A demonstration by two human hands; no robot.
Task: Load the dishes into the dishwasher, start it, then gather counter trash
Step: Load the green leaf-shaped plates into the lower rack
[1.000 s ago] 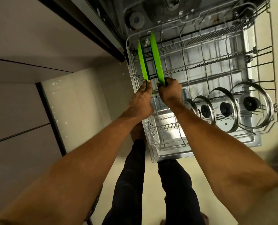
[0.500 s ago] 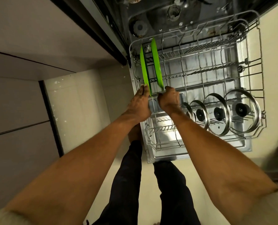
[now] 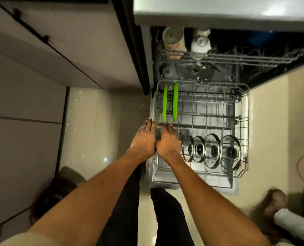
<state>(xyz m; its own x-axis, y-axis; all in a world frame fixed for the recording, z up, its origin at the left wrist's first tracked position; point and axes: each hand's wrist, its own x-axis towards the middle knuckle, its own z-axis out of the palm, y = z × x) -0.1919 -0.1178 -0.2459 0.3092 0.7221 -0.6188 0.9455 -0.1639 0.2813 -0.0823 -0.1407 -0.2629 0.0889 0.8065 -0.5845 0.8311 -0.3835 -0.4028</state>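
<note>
Lower rack [image 3: 243,132]: pulled out over the open dishwasher door, in front of you. Two green plates [image 3: 174,102] stand on edge, side by side, in the far left corner of that rack.

Your left hand [image 3: 144,139]: fingers straight and relaxed, grasping nothing, over the rack's left rim just short of the plates. Your right hand [image 3: 168,141]: likewise loose and holding nothing, side by side with the left, fingertips near the lower ends of the plates but apart from them.

Four glass lids [image 3: 213,150] with dark knobs: upright in a row along the near right of the rack (smallest at left, largest at right).

Upper rack [image 3: 227,58]: inside the machine, carrying a patterned mug [image 3: 173,41] and a white cup [image 3: 201,43], both blurred.
</note>
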